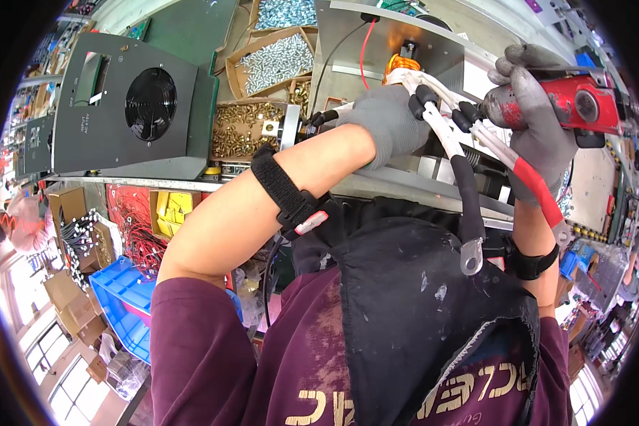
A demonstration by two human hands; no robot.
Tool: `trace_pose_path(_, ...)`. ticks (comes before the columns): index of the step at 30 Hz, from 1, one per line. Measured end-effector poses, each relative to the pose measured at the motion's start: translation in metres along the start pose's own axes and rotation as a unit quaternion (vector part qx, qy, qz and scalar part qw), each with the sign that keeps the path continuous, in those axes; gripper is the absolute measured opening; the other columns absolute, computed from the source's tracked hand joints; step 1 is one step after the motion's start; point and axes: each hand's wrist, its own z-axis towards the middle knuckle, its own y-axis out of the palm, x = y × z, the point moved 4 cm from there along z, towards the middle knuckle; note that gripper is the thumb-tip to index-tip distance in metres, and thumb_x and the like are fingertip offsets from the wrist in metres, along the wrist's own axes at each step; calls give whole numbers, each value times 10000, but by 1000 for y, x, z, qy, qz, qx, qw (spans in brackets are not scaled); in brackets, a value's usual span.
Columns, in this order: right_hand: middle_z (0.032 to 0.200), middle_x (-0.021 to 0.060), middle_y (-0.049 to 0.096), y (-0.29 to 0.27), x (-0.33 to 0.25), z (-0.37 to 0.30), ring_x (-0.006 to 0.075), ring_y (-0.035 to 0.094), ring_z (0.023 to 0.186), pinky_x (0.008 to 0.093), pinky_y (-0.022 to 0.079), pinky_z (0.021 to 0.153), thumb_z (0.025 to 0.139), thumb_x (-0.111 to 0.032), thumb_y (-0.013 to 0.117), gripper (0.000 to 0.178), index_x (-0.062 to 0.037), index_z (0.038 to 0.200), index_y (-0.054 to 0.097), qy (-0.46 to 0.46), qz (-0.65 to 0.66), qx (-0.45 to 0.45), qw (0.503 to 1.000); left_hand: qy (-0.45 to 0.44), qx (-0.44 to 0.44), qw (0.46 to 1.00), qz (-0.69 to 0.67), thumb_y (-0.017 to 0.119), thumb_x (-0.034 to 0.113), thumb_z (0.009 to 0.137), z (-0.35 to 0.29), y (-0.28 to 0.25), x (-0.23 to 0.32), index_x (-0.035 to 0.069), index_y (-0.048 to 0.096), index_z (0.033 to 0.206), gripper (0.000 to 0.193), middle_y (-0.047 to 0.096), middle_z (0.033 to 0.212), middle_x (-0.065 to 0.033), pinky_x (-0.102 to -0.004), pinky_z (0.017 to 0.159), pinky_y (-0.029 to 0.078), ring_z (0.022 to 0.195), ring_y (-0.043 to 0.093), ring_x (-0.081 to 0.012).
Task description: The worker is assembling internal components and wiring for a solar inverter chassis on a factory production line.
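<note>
My right hand (pixel 536 121), in a grey glove, is wrapped around a red power driver (pixel 582 105) whose nose points left. My left hand (pixel 390 124), also gloved, reaches into an open metal housing (pixel 437 46) beside an orange copper coil (pixel 403 65). Its fingertips are hidden behind white cables, so I cannot tell what they touch. One cable has a black sleeve (pixel 465 188) and ends in a metal ring lug (pixel 470 259). Another, with a red sleeve (pixel 537 188), hangs in front of my right wrist and also ends in a lug.
A dark grey panel with a round fan (pixel 150 104) stands at the left. Cardboard trays hold silver screws (pixel 277 64) and brass-coloured fasteners (pixel 241 128). Below the bench edge are a blue crate (pixel 124 302), red wires (pixel 136 231) and a yellow bin (pixel 172 211).
</note>
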Motion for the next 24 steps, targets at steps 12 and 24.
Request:
trace_pose_path(12, 975, 130, 642, 2, 10, 1, 198, 643, 882, 327, 541, 730, 903, 12, 543, 157, 47, 1052, 578, -68, -20, -91, 993, 13, -24, 999, 32, 632, 289, 851, -4, -6, 8, 143, 684, 1108, 301, 690, 989, -151, -398, 817, 524, 908, 663, -321)
trace_pose_path(24, 1129, 164, 577, -24, -60, 22, 259, 600, 988, 396, 514, 852, 834, -115, 623, 346, -15, 1153, 534, -101, 309, -12, 946, -99, 77, 855, -504, 528, 208, 978, -50, -107, 8, 3, 579, 1072, 231, 653, 765, -131, -251, 465, 490, 588, 622, -124)
